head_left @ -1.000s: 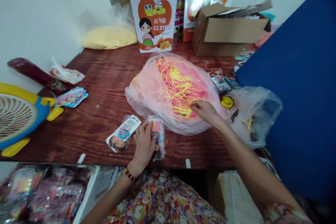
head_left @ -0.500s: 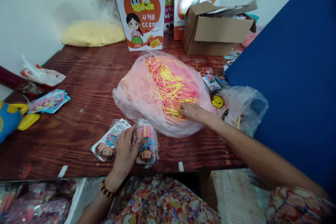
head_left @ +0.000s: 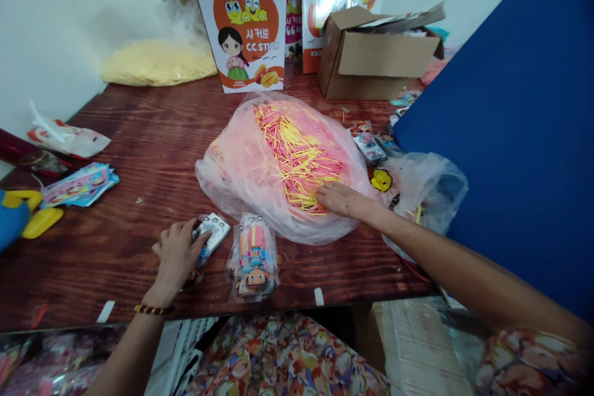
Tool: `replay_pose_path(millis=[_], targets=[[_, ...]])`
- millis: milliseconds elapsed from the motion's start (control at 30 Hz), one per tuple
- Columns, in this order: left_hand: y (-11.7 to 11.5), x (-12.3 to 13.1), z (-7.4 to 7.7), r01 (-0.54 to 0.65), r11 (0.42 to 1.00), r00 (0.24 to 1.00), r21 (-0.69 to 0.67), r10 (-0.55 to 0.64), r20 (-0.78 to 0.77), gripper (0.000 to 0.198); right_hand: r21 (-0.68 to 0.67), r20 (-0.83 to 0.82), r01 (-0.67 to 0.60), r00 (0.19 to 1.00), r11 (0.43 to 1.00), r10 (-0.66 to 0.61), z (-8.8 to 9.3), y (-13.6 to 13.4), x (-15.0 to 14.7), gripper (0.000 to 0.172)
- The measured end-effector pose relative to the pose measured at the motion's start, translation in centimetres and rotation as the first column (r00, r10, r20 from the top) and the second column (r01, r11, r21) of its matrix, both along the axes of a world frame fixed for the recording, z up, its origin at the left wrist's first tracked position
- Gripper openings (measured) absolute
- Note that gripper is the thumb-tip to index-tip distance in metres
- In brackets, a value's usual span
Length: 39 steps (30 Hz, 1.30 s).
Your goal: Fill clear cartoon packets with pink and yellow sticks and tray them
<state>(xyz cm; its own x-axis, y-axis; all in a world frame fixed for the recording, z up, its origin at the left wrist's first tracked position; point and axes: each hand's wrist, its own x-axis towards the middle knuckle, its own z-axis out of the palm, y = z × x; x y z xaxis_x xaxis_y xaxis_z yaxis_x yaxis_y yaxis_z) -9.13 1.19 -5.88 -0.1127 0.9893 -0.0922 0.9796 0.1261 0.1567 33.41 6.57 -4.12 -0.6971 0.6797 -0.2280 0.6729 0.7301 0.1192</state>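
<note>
My left hand (head_left: 177,252) lies on a small clear packet (head_left: 211,232) with cartoon print near the table's front edge, fingers curled over it. Just right of it lies a filled packet (head_left: 253,255) holding pink and yellow sticks. My right hand (head_left: 340,198) reaches into a big clear pink plastic bag (head_left: 241,167) and rests on the heap of pink and yellow sticks (head_left: 299,158), fingers bent down among them.
The dark wooden table (head_left: 153,136) carries a CC STICK carton (head_left: 244,18), an open cardboard box (head_left: 378,52), a yellow bag (head_left: 155,62), printed packets (head_left: 78,184) at left, and a clear bag (head_left: 429,189) at right. A blue panel (head_left: 510,136) stands at right.
My left hand has slid left from the filled packet onto the other packet. My right hand stays in the stick heap. The camera has shifted right.
</note>
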Motion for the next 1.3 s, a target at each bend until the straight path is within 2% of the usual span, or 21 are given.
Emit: replay_pose_path(millis=[67,133,233,333,433,533,633,733,867,933,1033,1133,1200,1300], targets=[[0.0,0.0,-0.3,-0.001,1.000,1.000,0.006,0.000,0.023,0.050,-0.028,-0.025,0.050,0.998,0.998,-0.051,0.2,0.0,0.4,0.026],[0.0,-0.1,-0.6,0.003,1.000,0.998,0.020,-0.004,0.058,0.050,-0.114,-0.135,0.185,0.970,0.976,-0.200,0.0,0.4,0.7,0.023],[0.1,-0.2,-1.0,-0.012,0.998,0.995,0.058,0.006,0.103,0.050,-0.295,-0.331,0.375,0.823,0.879,-0.462,-0.5,1.1,0.7,0.013],[0.5,-0.2,-1.3,-0.051,0.994,0.988,0.095,0.036,0.153,0.052,-0.381,-0.459,0.430,0.680,0.818,-0.571,-0.6,1.5,0.4,0.011],[1.0,-0.3,-1.6,-0.085,0.990,0.971,0.112,0.057,0.233,0.051,-0.523,-0.610,0.408,0.435,0.749,-0.663,-0.5,1.3,-0.4,0.010],[1.5,-0.8,-1.8,-0.115,0.987,0.943,0.109,0.074,0.324,0.043,-0.659,-0.673,0.312,0.161,0.684,-0.722,-0.6,1.1,-1.4,0.017],[1.8,-1.3,-1.9,-0.124,0.984,0.927,0.125,0.070,0.368,0.031,-0.734,-0.662,0.218,-0.019,0.643,-0.749,-1.3,0.9,-2.6,0.027],[1.7,-1.7,-1.7,-0.120,0.984,0.901,0.134,0.051,0.431,0.027,-0.784,-0.620,0.142,-0.139,0.604,-0.772,-2.4,0.5,-3.6,0.036],[1.4,-1.8,-0.8,-0.154,0.970,0.834,0.188,0.026,0.552,0.027,-0.810,-0.584,0.107,-0.230,0.576,-0.779,-3.3,-0.1,-4.2,0.042],[1.4,-1.8,-0.3,-0.209,0.956,0.782,0.205,0.037,0.623,0.026,-0.813,-0.579,0.106,-0.256,0.572,-0.774,-3.3,-0.2,-4.3,0.043],[1.6,-1.9,0.5,-0.326,0.934,0.603,0.149,0.084,0.794,0.029,-0.811,-0.579,0.101,-0.278,0.575,-0.767,-2.9,-0.4,-4.4,0.041],[1.5,-1.9,1.3,-0.394,0.915,0.429,0.092,0.095,0.898,0.033,-0.794,-0.599,0.089,-0.282,0.601,-0.750,-2.8,-0.9,-4.8,0.037],[1.3,-1.7,2.1,-0.411,0.909,0.350,0.066,0.090,0.932,0.034,-0.779,-0.623,0.123,-0.265,0.615,-0.736,-3.2,-1.4,-5.2,0.037],[0.7,-1.0,3.3,-0.421,0.906,0.274,0.037,0.088,0.958,0.033,-0.776,-0.631,0.191,-0.266,0.602,-0.729,-3.8,-2.1,-5.6,0.035]])
